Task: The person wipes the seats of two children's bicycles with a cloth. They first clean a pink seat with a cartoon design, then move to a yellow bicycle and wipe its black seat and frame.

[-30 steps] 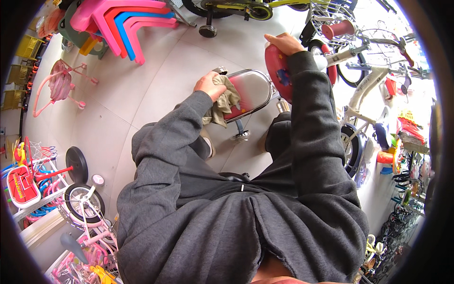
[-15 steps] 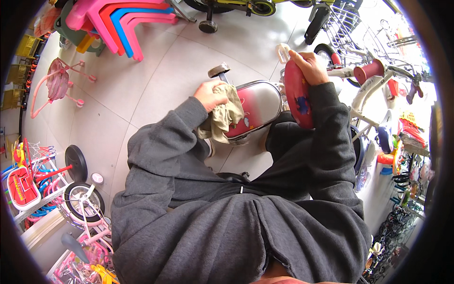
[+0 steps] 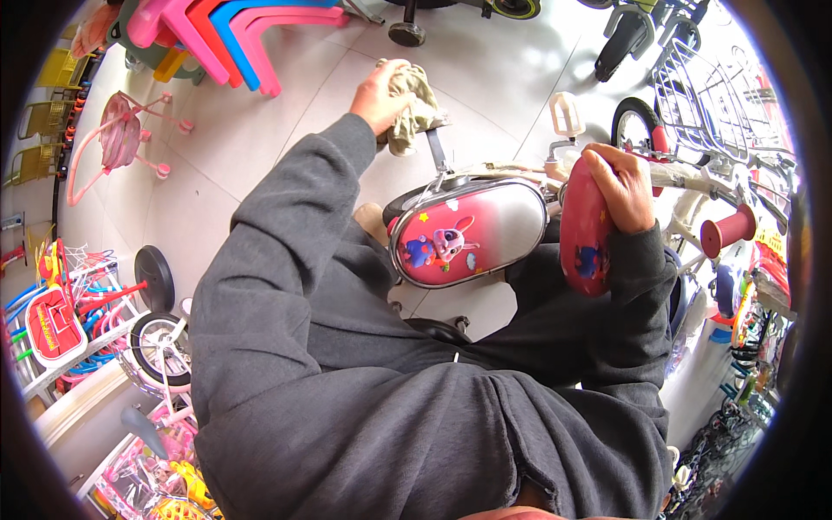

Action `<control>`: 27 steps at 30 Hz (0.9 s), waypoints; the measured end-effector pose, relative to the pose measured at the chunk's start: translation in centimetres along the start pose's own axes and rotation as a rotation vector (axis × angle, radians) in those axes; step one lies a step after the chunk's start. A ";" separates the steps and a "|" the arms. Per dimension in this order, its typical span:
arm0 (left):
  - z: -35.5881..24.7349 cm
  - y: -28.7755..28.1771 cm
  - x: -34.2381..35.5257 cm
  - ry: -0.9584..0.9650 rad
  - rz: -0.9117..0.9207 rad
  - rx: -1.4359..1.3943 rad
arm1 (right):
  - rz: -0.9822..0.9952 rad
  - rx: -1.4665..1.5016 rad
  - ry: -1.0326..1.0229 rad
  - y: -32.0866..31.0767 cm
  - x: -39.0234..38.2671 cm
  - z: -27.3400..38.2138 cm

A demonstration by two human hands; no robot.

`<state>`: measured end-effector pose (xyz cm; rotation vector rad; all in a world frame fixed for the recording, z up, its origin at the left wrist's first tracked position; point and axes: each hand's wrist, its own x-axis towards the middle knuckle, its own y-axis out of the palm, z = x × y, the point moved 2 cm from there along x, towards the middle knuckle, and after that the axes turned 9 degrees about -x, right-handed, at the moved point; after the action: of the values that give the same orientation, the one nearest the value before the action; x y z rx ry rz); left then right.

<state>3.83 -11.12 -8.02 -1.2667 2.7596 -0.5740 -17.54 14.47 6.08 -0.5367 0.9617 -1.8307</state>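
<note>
My left hand (image 3: pixel 381 97) is closed round a crumpled khaki cloth (image 3: pixel 407 117) at the upper middle, over the end of a metal stabilizer arm (image 3: pixel 437 154) on a small bicycle; whatever lies under the cloth is hidden. My right hand (image 3: pixel 622 186) grips the red saddle (image 3: pixel 582 243), its fingers curled over the top. Between my legs, below the stabilizer arm, lies the bicycle's oval pink rear seat (image 3: pixel 475 232) with a chrome rim and a cartoon rabbit. A white pedal (image 3: pixel 567 115) sticks up behind the saddle.
Stacked plastic chairs (image 3: pixel 247 43) stand upper left, above a pink wheeled frame (image 3: pixel 117 139) on the tiled floor. A pink bike (image 3: pixel 156 355) and toys fill the lower left. Bikes, wire baskets (image 3: pixel 698 95) and a red handlebar grip (image 3: pixel 726 231) crowd the right.
My left hand and cloth have moved up from the pink seat onto the stabilizer arm. My right hand, with the saddle, has shifted right and down; the pink seat has come nearer my body.
</note>
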 end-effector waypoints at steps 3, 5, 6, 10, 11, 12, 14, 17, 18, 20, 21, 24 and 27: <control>1.9 2.4 0.6 0.200 0.032 0.309 | 0.008 -0.027 -0.006 0.0 0.3 0.2; 3.7 3.7 1.2 0.307 0.125 0.406 | 0.027 -0.040 -0.022 -0.1 0.4 0.4; 4.5 4.4 1.4 0.412 0.179 0.463 | 0.032 -0.031 -0.019 -0.2 0.5 0.5; 8.2 8.7 -1.3 0.658 0.555 0.375 | 0.019 -0.042 -0.039 -0.4 0.5 0.8; 9.6 9.4 -2.6 0.450 0.806 0.445 | 0.013 -0.039 -0.045 -0.4 0.4 0.9; 10.2 9.5 -3.7 0.457 0.765 0.377 | 0.039 -0.018 -0.027 -0.4 0.3 0.9; 11.6 9.5 -4.6 0.483 0.749 0.465 | 0.030 0.001 -0.022 -0.4 0.1 1.0; 12.6 9.3 -3.8 0.615 0.707 0.619 | 0.013 0.023 -0.006 -0.4 -0.1 1.1; 12.7 9.2 -3.4 0.612 0.657 0.740 | 0.014 0.024 -0.005 -0.5 -0.1 1.1; 12.6 9.5 -3.4 0.566 0.635 0.814 | 0.021 0.038 -0.002 -0.5 -0.1 1.1; 12.3 9.6 -3.6 0.567 0.590 0.837 | 0.023 0.043 0.006 -0.5 -0.1 1.2; 11.1 9.7 -4.7 0.512 0.629 0.693 | 0.034 0.035 0.020 -0.5 0.0 1.2; 9.5 9.1 -2.9 0.411 0.864 0.519 | 0.018 0.018 -0.010 -0.5 -0.1 1.3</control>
<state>1.01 -6.49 -20.37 0.1827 2.7563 -1.3875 -16.88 14.18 7.26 -0.5239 0.9395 -1.8179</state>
